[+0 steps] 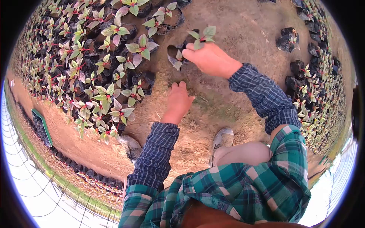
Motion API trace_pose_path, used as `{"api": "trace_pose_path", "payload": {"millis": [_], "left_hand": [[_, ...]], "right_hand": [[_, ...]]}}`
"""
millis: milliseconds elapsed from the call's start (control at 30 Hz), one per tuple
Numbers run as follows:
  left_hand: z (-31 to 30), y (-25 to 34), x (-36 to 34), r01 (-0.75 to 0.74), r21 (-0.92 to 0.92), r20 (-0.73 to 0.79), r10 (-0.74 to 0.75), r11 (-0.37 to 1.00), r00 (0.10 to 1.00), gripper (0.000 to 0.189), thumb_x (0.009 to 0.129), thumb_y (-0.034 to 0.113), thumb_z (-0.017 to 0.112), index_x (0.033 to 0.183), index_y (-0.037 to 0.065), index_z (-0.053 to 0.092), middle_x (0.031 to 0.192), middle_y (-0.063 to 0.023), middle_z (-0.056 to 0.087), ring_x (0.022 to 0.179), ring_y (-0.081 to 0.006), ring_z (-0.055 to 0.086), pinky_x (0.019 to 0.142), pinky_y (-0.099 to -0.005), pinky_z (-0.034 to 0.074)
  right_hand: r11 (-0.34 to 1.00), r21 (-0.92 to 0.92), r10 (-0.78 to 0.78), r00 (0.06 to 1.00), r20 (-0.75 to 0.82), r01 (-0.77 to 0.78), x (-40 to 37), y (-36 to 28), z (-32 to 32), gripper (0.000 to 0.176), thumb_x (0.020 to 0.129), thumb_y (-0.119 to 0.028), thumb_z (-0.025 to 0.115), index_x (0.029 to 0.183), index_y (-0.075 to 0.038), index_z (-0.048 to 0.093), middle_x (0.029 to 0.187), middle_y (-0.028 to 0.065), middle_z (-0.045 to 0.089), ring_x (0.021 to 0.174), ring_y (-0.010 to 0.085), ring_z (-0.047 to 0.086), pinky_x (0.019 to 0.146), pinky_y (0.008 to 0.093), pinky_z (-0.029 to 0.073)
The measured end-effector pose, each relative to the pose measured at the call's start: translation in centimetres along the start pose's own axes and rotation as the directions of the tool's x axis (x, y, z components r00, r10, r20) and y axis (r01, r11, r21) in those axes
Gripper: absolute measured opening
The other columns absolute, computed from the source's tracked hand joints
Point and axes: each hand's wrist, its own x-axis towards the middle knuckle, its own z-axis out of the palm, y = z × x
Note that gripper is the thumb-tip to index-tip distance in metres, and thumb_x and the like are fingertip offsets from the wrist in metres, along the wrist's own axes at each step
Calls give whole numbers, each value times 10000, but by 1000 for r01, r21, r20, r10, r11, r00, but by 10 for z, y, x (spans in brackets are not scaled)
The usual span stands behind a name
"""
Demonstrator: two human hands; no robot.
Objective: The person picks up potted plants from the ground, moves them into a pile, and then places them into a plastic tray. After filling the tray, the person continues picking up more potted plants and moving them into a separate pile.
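Note:
My right hand is closed near the top of the bare strip, at a young seedling whose green leaves rise just above the fingers. Its fingertips also touch or nearly touch a black plastic grow bag with an open, dark mouth. The hand hides the seedling's lower stem, so how it is gripped is partly out of sight. Lower and to the left, my left hand hangs over the soil with the thumb apart from the fingers and nothing visible in it.
Dense rows of bagged seedlings fill the left side. More bagged plants line the right, with a separate black bag beside them. My shoes stand on the bare soil. A green-edged tray lies far left.

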Motion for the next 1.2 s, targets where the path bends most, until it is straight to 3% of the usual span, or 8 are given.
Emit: {"api": "trace_pose_path", "payload": {"millis": [167, 333, 467, 533, 633, 700, 800, 1200], "left_hand": [[11, -11, 6, -62, -60, -15, 61, 996, 998, 553, 706, 248, 806, 1045, -13, 455, 1050, -260, 489, 960, -439, 531, 811, -500, 454], [5, -2, 1, -74, 6, -7, 74, 997, 997, 599, 691, 260, 818, 1060, -27, 442, 1055, -261, 478, 953, -450, 524, 816, -494, 455], [2, 7, 1, -43, 67, 26, 41, 997, 999, 625, 682, 291, 823, 1053, -25, 432, 1067, -256, 470, 990, -451, 503, 841, -495, 442], [2, 12, 2, -20, 92, 31, 17, 996, 999, 627, 676, 317, 824, 1038, -13, 432, 1061, -248, 472, 1007, -447, 494, 863, -496, 428], [3, 11, 2, -24, 155, 28, 20, 988, 999, 635, 673, 326, 827, 1031, -12, 426, 1056, -242, 465, 999, -452, 496, 854, -492, 434], [4, 11, 1, -42, 144, 41, 36, 989, 999, 642, 678, 330, 825, 1031, -13, 412, 1062, -241, 458, 995, -445, 502, 844, -491, 440], [5, 8, 3, -68, 180, 68, 57, 981, 996, 636, 691, 338, 817, 1028, -11, 405, 1067, -243, 455, 996, -442, 504, 840, -482, 446], [14, 0, 3, -87, 217, 50, 78, 972, 996, 644, 688, 316, 820, 1032, -11, 384, 1052, -264, 439, 948, -448, 517, 796, -494, 455]], "right_hand": [[979, -110, -176, 984, -36, 171, 26, 11, 68, 150, 793, -112, 549, 929, -63, 509, 751, 123, 571, 694, 295, 631, 552, 403, 507], [944, 217, 303, 912, -277, -248, -39, 20, 5, 194, 881, -129, 587, 1073, -99, 576, 898, 93, 590, 749, 296, 621, 616, 366, 509], [647, 408, 699, 287, -655, -645, -159, 113, -26, 129, 867, -36, 591, 996, -37, 586, 889, 31, 596, 753, 107, 561, 693, 266, 479], [452, 406, 610, -56, -790, -795, -227, 157, -56, 205, 838, -101, 641, 1016, -30, 569, 915, 61, 606, 779, 126, 574, 717, 273, 489], [320, 155, 426, -4, -905, -935, -270, 198, -97, 309, 793, -186, 686, 1046, -46, 576, 888, 114, 612, 818, 227, 619, 766, 355, 508], [486, 50, 551, 261, -793, -873, -277, 211, -108, 410, 786, -236, 709, 1139, -82, 566, 909, 128, 636, 799, 240, 639, 732, 360, 529], [317, 572, 900, 50, -433, -756, -271, 224, -112, 401, 799, -284, 708, 1135, -99, 592, 885, 133, 665, 742, 247, 652, 673, 348, 543], [577, 411, 723, 207, -659, -706, -171, 206, -97, 220, 847, -221, 688, 816, -31, 582, 725, 138, 606, 669, 272, 614, 619, 382, 480]]}}
